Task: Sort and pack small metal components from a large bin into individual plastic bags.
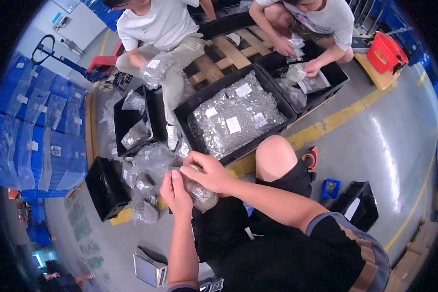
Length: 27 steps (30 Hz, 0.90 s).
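Note:
A clear plastic bag (202, 195) packed with small shiny parts hangs between my hands, above my lap. My left hand (176, 193) pinches its gathered top edge with fingers and thumb pressed together. From the other side my right hand (208, 172) wraps over the upper part of the same bag, its fingertips close to my left ones. Just beyond them stands a black bin (289, 113) filled with similar bags, several bearing white labels. Loose clear bags (153, 158) lie heaped on the floor to the left of my hands.
Two people sit opposite: one holds a filled bag (158, 68), the other reaches into a black bin (343, 78). A tipped black bin (107, 187) and a small scale (148, 269) are at left. A blue tray (331, 189) and black tray (367, 207) lie right.

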Each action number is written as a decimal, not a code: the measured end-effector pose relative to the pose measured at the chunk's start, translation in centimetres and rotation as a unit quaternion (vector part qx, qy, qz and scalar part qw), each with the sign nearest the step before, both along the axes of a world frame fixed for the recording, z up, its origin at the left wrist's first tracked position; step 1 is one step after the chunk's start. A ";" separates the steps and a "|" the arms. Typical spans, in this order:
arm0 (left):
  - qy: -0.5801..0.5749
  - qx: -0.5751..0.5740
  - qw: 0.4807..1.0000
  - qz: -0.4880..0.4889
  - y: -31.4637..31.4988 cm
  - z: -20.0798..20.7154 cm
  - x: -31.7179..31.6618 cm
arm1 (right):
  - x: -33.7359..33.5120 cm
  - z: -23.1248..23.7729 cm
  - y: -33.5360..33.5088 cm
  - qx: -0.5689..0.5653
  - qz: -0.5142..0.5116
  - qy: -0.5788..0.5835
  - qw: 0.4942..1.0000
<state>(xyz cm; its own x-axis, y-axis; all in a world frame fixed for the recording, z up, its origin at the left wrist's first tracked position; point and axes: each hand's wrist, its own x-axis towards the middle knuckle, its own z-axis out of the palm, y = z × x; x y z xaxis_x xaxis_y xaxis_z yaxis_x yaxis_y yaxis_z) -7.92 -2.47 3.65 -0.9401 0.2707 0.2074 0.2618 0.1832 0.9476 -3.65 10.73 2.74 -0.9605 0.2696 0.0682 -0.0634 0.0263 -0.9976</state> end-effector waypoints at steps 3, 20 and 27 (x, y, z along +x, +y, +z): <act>0.104 -0.070 0.992 -0.015 0.4 1.5 -0.2 | 0.0 0.1 0.1 -0.052 -0.022 0.080 0.995; -0.228 0.294 0.924 0.088 -2.7 -0.9 1.3 | 1.5 -1.5 -2.2 0.229 0.009 0.026 0.973; -0.295 0.285 0.912 0.027 -4.4 -3.9 3.8 | 1.2 -2.9 -3.5 0.152 -0.001 0.055 0.987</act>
<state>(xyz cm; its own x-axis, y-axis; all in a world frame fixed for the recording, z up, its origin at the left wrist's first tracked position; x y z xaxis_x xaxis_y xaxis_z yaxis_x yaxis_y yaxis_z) -4.12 -6.82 -0.23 -0.9426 0.2267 -0.2452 -0.3181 -0.3857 0.8661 -2.44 7.19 -0.17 -0.9421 0.2226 0.2506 -0.1709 0.3244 -0.9304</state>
